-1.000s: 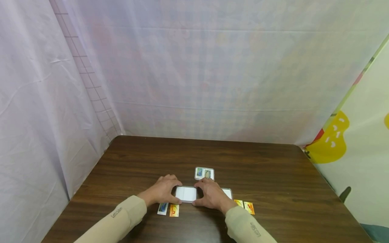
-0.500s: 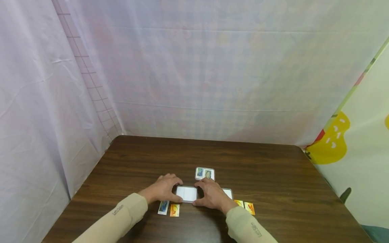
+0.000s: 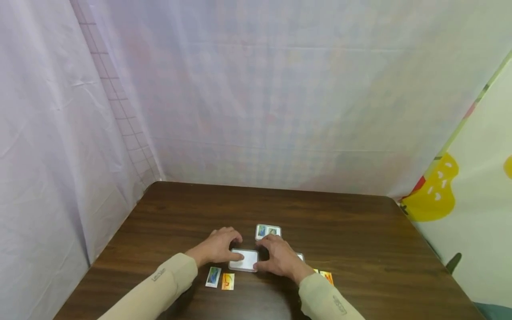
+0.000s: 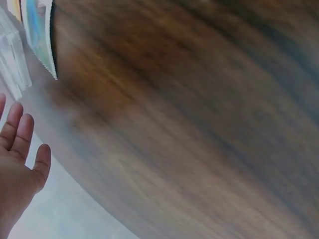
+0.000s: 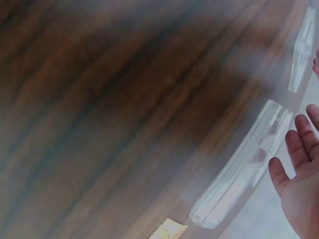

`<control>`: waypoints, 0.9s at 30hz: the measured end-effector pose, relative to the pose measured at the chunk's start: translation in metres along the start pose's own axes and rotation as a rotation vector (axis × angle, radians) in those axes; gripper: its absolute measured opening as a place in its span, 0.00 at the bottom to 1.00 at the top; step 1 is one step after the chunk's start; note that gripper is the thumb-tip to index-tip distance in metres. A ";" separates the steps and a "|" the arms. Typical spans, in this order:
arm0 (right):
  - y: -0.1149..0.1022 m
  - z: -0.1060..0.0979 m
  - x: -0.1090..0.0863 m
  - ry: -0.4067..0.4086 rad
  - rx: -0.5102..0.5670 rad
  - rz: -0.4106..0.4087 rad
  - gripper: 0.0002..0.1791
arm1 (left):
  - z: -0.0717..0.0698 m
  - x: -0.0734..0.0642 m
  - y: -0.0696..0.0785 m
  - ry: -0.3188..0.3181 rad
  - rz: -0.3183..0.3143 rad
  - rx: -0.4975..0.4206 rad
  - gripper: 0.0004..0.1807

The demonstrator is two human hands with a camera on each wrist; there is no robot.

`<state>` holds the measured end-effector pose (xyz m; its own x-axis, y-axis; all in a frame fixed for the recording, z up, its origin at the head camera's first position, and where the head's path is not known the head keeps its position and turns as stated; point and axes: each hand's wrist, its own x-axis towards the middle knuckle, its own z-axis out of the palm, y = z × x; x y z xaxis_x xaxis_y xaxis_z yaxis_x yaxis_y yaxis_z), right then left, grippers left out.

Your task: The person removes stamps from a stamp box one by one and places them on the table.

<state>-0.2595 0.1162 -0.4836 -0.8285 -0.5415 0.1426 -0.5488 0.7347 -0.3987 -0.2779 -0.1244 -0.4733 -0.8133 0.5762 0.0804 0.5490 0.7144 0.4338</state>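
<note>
A clear flat case [image 3: 249, 263] with white inside lies between both hands on the brown table in the head view. My left hand [image 3: 216, 246] is at its left side, thumb reaching over the case and loosely bent fingers beyond its far edge. At the right end, my right hand [image 3: 278, 258] has its thumb at the near corner and its fingers past the far corner. The left wrist view shows my left hand's [image 4: 17, 154] outer fingers extended beside a perforated stamp [image 4: 42, 40]. In the right wrist view, my right hand's [image 5: 301, 174] outer fingers extend loosely by a clear case [image 5: 234, 179].
A second case [image 3: 263, 230] holding two stamps lies just beyond my right hand. Another case [image 3: 300, 257] is mostly hidden behind that hand. Near my left wrist lie a blue-green stamp [image 3: 213, 277] and a yellow-orange stamp [image 3: 228, 281]. More yellow-orange stamps [image 3: 326, 277] lie by the right sleeve.
My left thumb has moved from the case's near left corner onto its top, and the fingers have come away from the edge. My right hand has shifted slightly off its corners.
</note>
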 end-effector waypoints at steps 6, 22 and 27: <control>0.000 -0.008 0.004 -0.016 0.019 0.038 0.36 | -0.004 0.006 0.003 -0.009 -0.028 -0.014 0.27; 0.018 -0.032 0.008 0.029 0.036 0.092 0.36 | -0.006 0.034 0.020 -0.018 -0.056 -0.039 0.33; 0.026 -0.038 0.014 0.042 0.029 0.120 0.35 | -0.005 0.042 0.023 -0.011 -0.067 -0.046 0.36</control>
<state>-0.2891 0.1433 -0.4573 -0.8921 -0.4328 0.1300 -0.4429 0.7806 -0.4409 -0.3004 -0.0855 -0.4548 -0.8455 0.5325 0.0405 0.4843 0.7326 0.4783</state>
